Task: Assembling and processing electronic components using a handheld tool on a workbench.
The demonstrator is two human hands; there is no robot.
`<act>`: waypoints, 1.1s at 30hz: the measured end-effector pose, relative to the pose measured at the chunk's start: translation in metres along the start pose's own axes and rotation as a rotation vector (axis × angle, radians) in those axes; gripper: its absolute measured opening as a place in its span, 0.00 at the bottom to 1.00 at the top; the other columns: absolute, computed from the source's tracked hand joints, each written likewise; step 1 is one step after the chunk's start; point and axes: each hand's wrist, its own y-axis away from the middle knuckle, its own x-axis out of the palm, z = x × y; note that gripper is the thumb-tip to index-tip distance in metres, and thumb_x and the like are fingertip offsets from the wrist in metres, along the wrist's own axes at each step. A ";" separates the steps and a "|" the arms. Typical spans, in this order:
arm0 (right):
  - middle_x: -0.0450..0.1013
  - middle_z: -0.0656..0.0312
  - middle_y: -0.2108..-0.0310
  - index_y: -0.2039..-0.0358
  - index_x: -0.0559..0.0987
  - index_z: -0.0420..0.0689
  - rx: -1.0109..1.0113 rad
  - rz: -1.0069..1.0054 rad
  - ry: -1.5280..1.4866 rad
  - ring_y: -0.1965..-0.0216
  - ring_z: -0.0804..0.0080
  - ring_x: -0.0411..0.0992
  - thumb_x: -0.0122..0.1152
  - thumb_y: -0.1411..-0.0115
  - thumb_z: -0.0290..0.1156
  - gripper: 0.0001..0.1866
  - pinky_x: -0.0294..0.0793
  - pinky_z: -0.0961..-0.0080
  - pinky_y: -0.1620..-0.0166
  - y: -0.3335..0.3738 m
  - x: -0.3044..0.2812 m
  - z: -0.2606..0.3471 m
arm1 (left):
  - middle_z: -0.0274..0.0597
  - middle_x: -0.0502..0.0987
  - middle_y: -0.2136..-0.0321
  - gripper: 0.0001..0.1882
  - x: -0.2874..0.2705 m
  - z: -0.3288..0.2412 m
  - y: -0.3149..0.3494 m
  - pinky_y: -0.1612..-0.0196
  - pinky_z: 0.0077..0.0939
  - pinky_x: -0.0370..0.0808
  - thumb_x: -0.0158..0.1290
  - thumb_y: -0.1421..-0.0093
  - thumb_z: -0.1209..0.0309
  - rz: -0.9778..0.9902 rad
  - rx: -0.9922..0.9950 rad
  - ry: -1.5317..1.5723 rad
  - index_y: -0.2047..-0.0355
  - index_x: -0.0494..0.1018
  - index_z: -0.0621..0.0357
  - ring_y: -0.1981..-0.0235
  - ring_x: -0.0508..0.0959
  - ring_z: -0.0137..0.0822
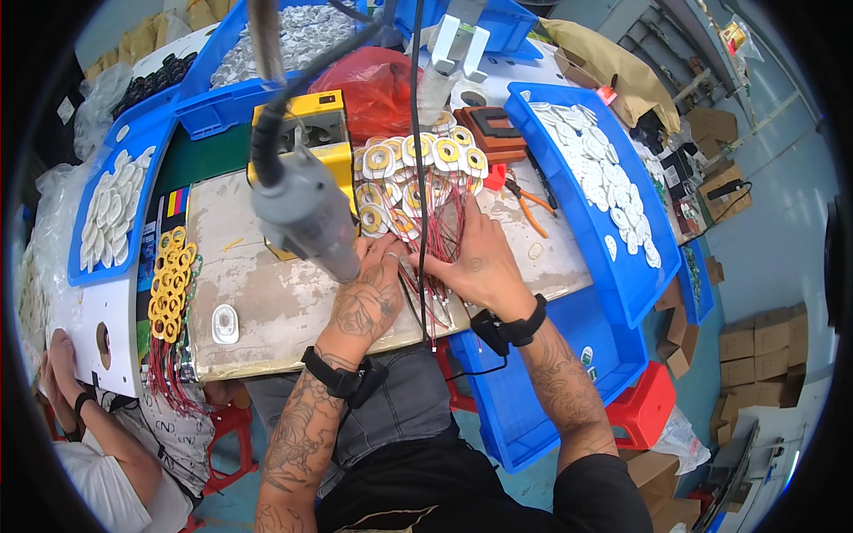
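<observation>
White oval pieces with yellow rings (pixel 418 164) lie in an overlapping pile on the worn work board (pixel 267 302). Thin, mostly red wires (pixel 451 213) trail from them toward me. My right hand (pixel 484 266) curls around this wire bundle, thumb on its near left side. Close by on the left, my left hand (pixel 378 271) has its fingers bent together at the edge of the wires. What its fingertips pinch, if anything, is hidden. A grey hanging tool (pixel 306 213) on a thick cord covers part of the view beside my left hand.
Blue trays of white pieces stand left (pixel 133 258) and right (pixel 622 275). Orange-handled pliers (pixel 530 209) lie right of the pile. A yellow device (pixel 329 169) stands behind the hanging tool. Yellow ring pieces (pixel 169 284) hang wires over the left edge. Another person's hands (pixel 60 360) are at lower left.
</observation>
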 end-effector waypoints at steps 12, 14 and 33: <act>0.71 0.38 0.47 0.26 0.53 0.30 0.041 -0.006 0.259 0.46 0.40 0.71 0.76 0.47 0.60 0.64 0.75 0.48 0.47 -0.006 0.014 0.009 | 0.54 0.78 0.49 0.20 -0.018 0.005 0.001 0.38 0.45 0.71 0.45 0.39 0.85 0.040 -0.090 0.144 0.47 0.75 0.62 0.45 0.74 0.57; 0.70 0.38 0.46 0.26 0.52 0.31 0.017 -0.010 0.239 0.45 0.40 0.70 0.76 0.48 0.62 0.66 0.75 0.47 0.46 -0.007 0.015 0.009 | 0.53 0.78 0.49 0.22 -0.018 0.006 0.001 0.39 0.45 0.71 0.44 0.39 0.85 0.037 -0.056 0.121 0.46 0.75 0.61 0.46 0.75 0.57; 0.69 0.33 0.46 0.26 0.51 0.31 0.173 -0.012 0.186 0.45 0.33 0.70 0.77 0.49 0.42 0.60 0.75 0.47 0.42 -0.016 0.017 0.024 | 0.57 0.79 0.50 0.23 -0.012 0.004 -0.003 0.39 0.46 0.71 0.47 0.40 0.82 0.093 -0.111 0.212 0.44 0.73 0.59 0.46 0.73 0.58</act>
